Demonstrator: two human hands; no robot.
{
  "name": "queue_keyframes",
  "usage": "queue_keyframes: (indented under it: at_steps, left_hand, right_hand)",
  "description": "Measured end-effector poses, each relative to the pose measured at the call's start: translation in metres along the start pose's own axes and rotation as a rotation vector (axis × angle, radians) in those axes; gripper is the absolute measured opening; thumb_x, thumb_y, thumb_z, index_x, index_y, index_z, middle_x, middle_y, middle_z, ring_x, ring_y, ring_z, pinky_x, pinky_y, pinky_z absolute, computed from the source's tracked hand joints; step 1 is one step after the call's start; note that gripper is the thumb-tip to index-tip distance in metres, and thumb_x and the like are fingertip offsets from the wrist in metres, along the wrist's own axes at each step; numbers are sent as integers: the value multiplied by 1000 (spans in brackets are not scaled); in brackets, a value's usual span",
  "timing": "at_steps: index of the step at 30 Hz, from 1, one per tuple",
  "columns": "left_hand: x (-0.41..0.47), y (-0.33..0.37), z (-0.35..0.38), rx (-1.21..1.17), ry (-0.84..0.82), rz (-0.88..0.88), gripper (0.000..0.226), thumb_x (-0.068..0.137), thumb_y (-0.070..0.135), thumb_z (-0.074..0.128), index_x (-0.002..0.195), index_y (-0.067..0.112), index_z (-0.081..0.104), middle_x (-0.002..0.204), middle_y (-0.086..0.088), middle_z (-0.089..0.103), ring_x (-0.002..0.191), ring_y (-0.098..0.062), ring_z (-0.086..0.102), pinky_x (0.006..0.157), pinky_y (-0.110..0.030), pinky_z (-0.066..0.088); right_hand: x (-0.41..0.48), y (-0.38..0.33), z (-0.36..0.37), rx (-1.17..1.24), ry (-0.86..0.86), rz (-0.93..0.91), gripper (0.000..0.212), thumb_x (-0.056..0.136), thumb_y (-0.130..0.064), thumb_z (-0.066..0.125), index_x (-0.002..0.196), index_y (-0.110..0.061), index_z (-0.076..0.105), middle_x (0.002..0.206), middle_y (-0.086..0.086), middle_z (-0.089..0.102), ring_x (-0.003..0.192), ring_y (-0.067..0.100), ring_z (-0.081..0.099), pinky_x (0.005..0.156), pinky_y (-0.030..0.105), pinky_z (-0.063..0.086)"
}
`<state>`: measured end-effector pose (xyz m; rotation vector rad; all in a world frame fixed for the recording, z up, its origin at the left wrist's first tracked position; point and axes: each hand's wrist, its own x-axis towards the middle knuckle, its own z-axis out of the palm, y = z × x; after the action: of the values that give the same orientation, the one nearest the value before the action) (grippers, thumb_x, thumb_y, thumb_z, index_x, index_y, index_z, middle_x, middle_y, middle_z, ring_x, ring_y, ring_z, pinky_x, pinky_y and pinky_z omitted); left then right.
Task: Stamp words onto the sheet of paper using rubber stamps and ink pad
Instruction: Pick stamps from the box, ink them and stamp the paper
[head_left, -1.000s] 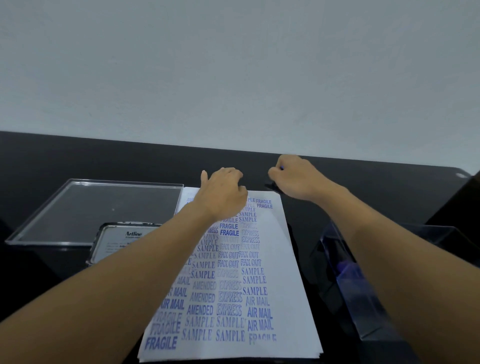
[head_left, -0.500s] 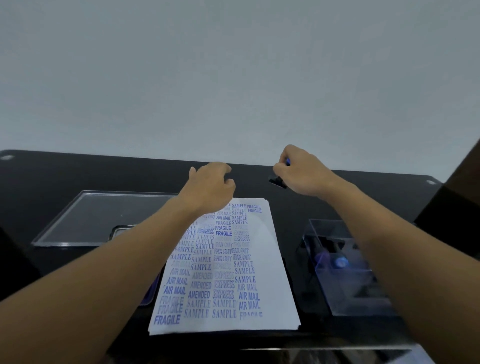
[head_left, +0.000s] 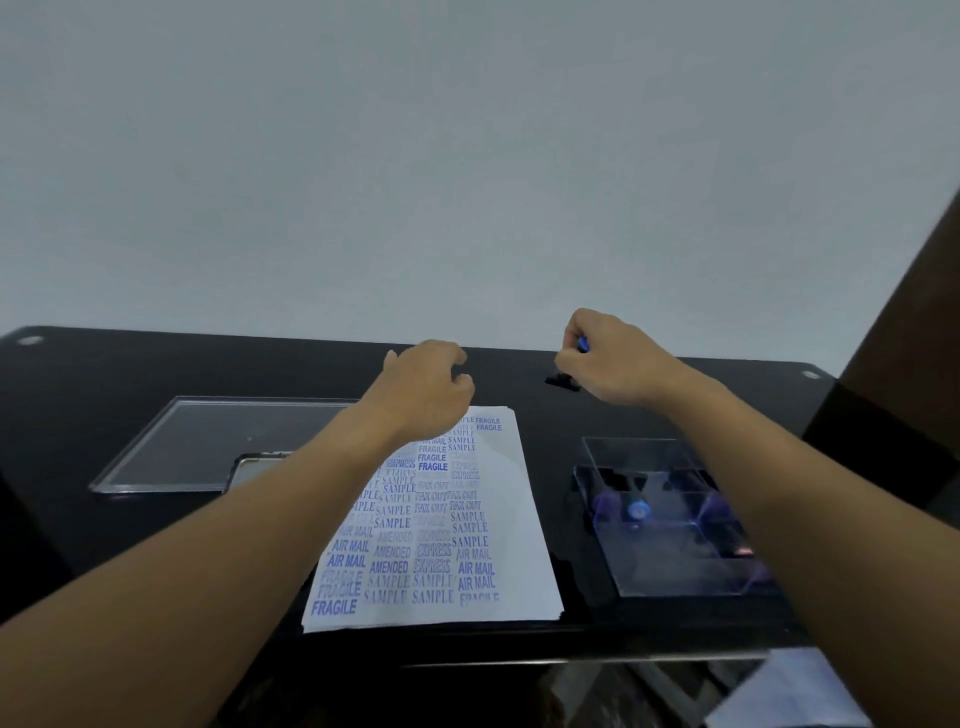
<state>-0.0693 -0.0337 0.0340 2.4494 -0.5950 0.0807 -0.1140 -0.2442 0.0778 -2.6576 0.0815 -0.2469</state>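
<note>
Head view: right hand (head_left: 618, 364) fingers grip stamp (head_left: 562, 382), mostly hidden; left hand (head_left: 426, 389) fingers loosely curled, empty, covering sheet (head_left: 498, 519) corner.

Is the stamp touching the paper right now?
No, the stamp pinched in the right hand is beyond the far edge of the paper, over the black table.

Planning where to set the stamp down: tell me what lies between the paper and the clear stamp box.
Only a bare strip of black table, in the head view, separates the paper from the clear stamp box.
</note>
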Motion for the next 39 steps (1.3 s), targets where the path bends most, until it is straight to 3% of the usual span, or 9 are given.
queue_keyframes:
  at_steps: [11,15,20,22,25,28,31,35,39]
  left_hand:
    - [-13,36,28,-21,-34,44,41,100,23,44,140,15,49,148,-3,48,135,-24,44,118,-50,25]
    - [-11,53,43,-28,-67,70,43,99,23,45,142,14,48,148,-2,47,134,-24,45,118,-50,26]
    - [-7,77,66,-30,-115,120,44,98,23,43,141,13,49,147,-3,48,134,-23,45,118,-49,25]
    - [-6,84,75,-33,-128,132,44,98,23,43,140,13,49,147,-2,48,134,-23,44,118,-49,25]
    - [-6,90,87,-52,-142,136,37,98,23,44,132,13,54,138,-2,54,128,-23,48,117,-48,26]
    - [-8,94,103,-62,-143,134,25,96,23,45,117,17,58,125,-1,57,123,-24,51,113,-45,32]
    - [-9,98,121,-27,-136,161,38,96,24,46,132,13,54,141,-1,50,133,-21,42,114,-43,29]
    - [-11,99,142,5,-141,163,48,98,26,42,144,14,43,154,-4,34,145,-18,21,118,-43,17]
    - [-14,94,163,-13,-149,107,52,101,32,37,151,16,32,164,-3,13,152,-21,0,123,-49,8]
  right_hand:
    - [-40,50,-24,-40,-26,86,14,101,-30,50,92,-20,53,91,2,62,75,18,54,62,29,40]
    - [-55,69,-31,-2,-4,163,15,100,-32,50,96,-21,57,96,-4,61,87,17,57,68,31,40]
    - [-63,89,-34,25,-4,230,28,98,-23,40,94,-16,67,91,2,70,89,22,65,78,34,47]
    - [-65,94,-34,9,-13,228,29,100,-22,40,96,-17,68,90,1,71,88,20,66,74,32,48]
    - [-67,103,-30,-5,-28,228,26,99,-21,42,96,-22,68,85,-1,73,82,14,69,67,27,49]
    - [-68,112,-21,-60,-63,197,22,98,-24,46,101,-25,68,93,-4,72,88,14,67,76,29,52]
    - [-71,121,-7,-102,-99,174,18,100,-24,49,110,-23,63,105,-1,65,87,12,60,71,26,46]
    - [-71,129,8,-149,-103,188,9,98,-25,51,105,-23,57,100,3,62,80,18,60,71,36,54]
    - [-69,128,16,-193,-126,205,10,95,-26,52,105,-24,55,104,6,59,85,22,59,76,40,54]
